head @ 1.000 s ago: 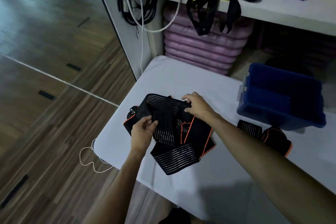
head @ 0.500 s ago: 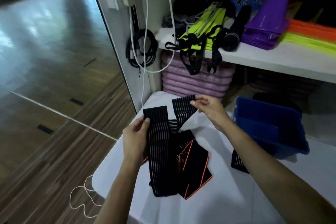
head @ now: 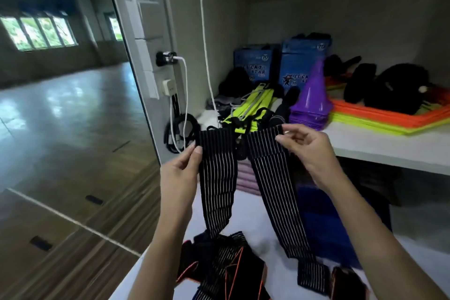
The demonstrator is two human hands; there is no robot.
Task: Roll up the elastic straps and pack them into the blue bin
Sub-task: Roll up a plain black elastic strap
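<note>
A big room beside a shelf

We see a shiny wood floor (head: 73, 129), bright windows (head: 39, 34) and a white shelf (head: 389, 151).

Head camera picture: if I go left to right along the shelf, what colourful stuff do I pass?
Neon yellow straps → purple cones → orange and yellow flat markers.

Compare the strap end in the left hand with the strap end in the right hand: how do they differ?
The left strap end hangs nearly straight down from the left hand; the right strap end slants down to the right from the right hand. The left one runs into the black-and-orange pile; the right one ends lying flat on the white table. Both are black with thin pale stripes, pinched near the top.
</note>
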